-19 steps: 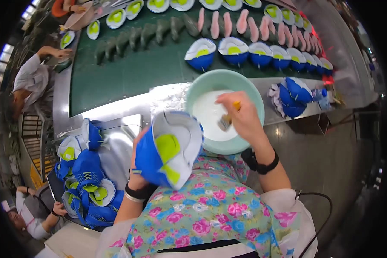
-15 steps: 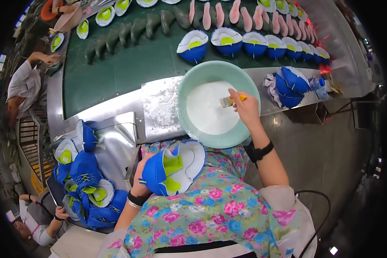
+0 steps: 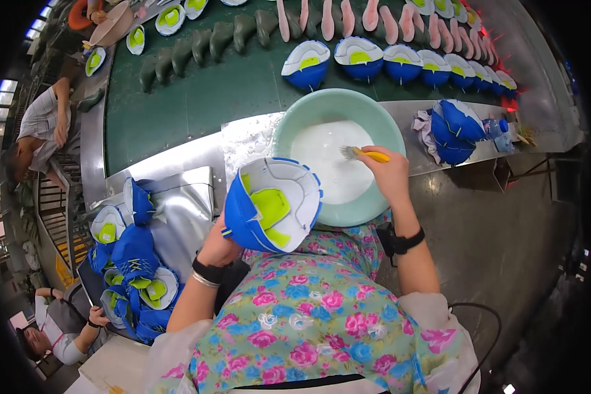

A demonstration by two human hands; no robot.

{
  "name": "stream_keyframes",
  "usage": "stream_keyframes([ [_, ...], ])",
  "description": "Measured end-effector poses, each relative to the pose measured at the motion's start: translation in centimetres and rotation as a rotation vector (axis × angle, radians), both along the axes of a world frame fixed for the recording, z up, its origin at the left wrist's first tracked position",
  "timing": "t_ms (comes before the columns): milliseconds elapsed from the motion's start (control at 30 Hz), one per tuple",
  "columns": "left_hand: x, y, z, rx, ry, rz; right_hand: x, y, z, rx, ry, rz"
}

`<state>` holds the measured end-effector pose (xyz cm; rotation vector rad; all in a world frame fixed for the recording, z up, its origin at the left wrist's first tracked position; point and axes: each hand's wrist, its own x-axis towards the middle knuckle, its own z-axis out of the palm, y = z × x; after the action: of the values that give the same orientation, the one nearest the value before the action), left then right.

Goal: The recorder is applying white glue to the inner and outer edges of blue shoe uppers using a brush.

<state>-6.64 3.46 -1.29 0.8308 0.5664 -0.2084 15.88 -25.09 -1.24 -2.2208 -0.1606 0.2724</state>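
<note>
Over the green basin (image 3: 289, 125) my right hand (image 3: 391, 174) grips a yellow brush (image 3: 368, 155) loading white paste; my left hand (image 3: 220, 246) clasps the unbrushed blue shoe upper (image 3: 272, 203)

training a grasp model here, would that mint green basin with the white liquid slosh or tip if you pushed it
The basin looks wide and low, so tipping seems unlikely. The white liquid covers only its bottom, so a quick push would probably slosh it without spilling. It seems to sit partly over the bench's near edge, so a shove toward the person could unbalance it. The right hand dips a yellow-handled brush in it.
</note>
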Motion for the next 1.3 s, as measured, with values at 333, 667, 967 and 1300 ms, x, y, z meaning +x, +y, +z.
stream_keyframes([
  [333,3.3,-1.5,-0.1,-0.13,-0.12,-0.066,-1.1,4.2,8.3,0.449,0.062,0.31],
  [667,5.4,-2.3,0.3,0.193,-0.319,0.177,-4.7,3.9,8.6,0.423,0.303,-0.035],
  [967,4.7,-1.6,0.5,0.265,-0.272,0.303,-3.7,4.4,9.7,0.406,0.233,0.148],
  [1300,4.7,0.6,-0.3,-0.527,0.072,0.215,-0.6,7.4,13.7,0.467,-0.085,0.326],
])
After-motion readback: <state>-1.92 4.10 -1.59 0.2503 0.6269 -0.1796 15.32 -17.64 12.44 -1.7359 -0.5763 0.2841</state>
